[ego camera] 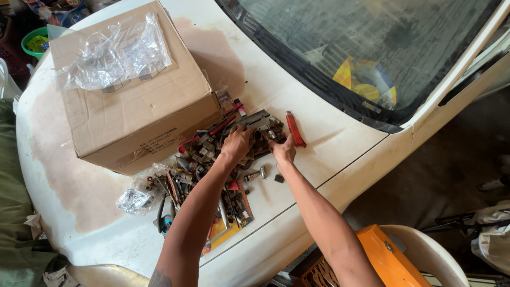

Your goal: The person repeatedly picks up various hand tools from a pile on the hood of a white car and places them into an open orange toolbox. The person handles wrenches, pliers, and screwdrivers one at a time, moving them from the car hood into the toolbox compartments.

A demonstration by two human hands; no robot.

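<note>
Left hand: the left hand (237,142) lies palm down on the pile of metal parts (223,146), fingers curled into the pieces; whether it grips any single piece I cannot tell.
Right hand: the right hand (283,150) rests at the pile's right edge, fingers bent against a dark grey metal block (258,123); a firm grasp cannot be made out.
Pile of metal parts: a heap of small grey and dark fittings on the white car hood (329,133), just right of the cardboard box (127,90) and touching its lower right corner.
Red-handled tool: a red-handled tool (295,129) lies on the hood just right of the pile, close beside the right hand.
Loose bolt: a silver bolt (255,174) and a small dark nut (279,178) lie on the hood just below the pile, between the two forearms.
Hand tools: pliers and screwdrivers (178,186) spread down-left from the pile, some lying on a yellow sheet (220,234).
Small plastic bag: a crumpled clear bag (139,195) with small parts sits left of those tools, below the box.
Cardboard box: stands on the hood left of the pile, a clear plastic wrap (119,53) on its top.
Windscreen: the windscreen (372,48) rises beyond the pile, up and to the right.
Orange case: an orange case (390,260) sits off the hood, well below and right of the pile.
</note>
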